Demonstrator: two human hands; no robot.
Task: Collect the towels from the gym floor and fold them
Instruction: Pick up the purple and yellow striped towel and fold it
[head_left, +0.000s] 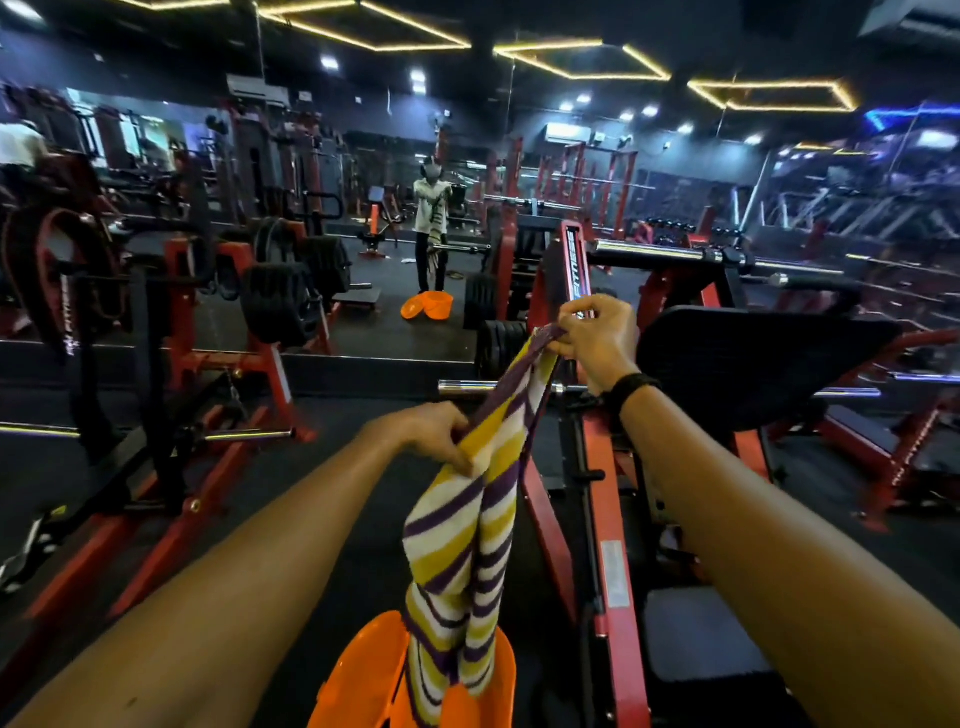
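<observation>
Head view, the only one I have. The striped towel (470, 525) hangs lengthwise in mid-air, off the floor, strung between both hands. Right hand (597, 338) is raised and pinches the top end of the towel, fingers curled around the bunched edge; a dark wristband (631, 389) sits on that wrist. Left hand (434, 431) is lower and grips the towel partway down, fingers closed into the fabric. Hands are well apart, one above the other. The loose tail drops down over an orange tub (415, 675) at the bottom of the frame; I cannot tell whether it touches the tub. A red weight machine (597, 519) stands just to the right of the towel, and a wall mirror (363, 234) is ahead.

My judgement: the towel is gathered into a rope, not spread flat, so a fold started now would likely come out lumpy. Corners are not visible, so I may be holding an edge rather than a corner. The hanging tail could snag on the machine frame or drag on the tub rim.
</observation>
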